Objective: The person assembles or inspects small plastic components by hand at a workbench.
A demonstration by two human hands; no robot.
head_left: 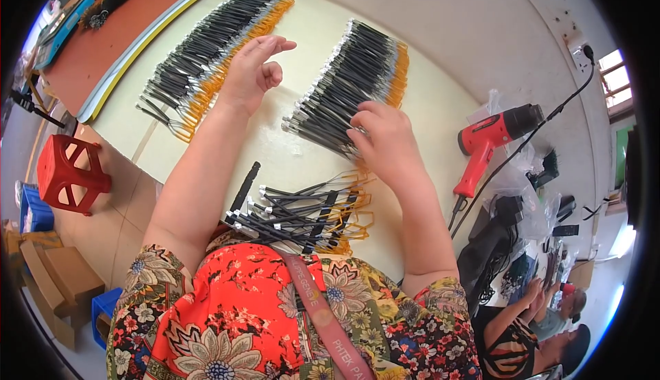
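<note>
Right row point(357, 67): black cables packed side by side on the table, right of centre; each one's long axis slopes from upper left down to lower right, white tips leftward, orange loops point(399, 77) rightward.
Left row point(206, 50): the same kind of cables, pointing the same way; the row as a whole runs from lower left to upper right, its nearest few cables spread apart.
Pile point(289, 211): more cables, close to the person's body, lying roughly crosswise at mixed angles, loops to the right.
Left hand point(253, 71): raised at the loop edge of the left row, nothing in its grasp; fingers reach rightward, thumb apart from them; whether it touches the loops cannot be told.
Right hand point(386, 136): bent over the near end of the right row, fingers curled leftward and down; whether they grip a cable is hidden.
Forearms: both stretch forward from the lower edge, the left slanting right, the right slanting left.
Table point(275, 150): pale, bare between the rows.
Heat gun point(489, 132): red and black, right of the right hand, nozzle to the upper right.
</note>
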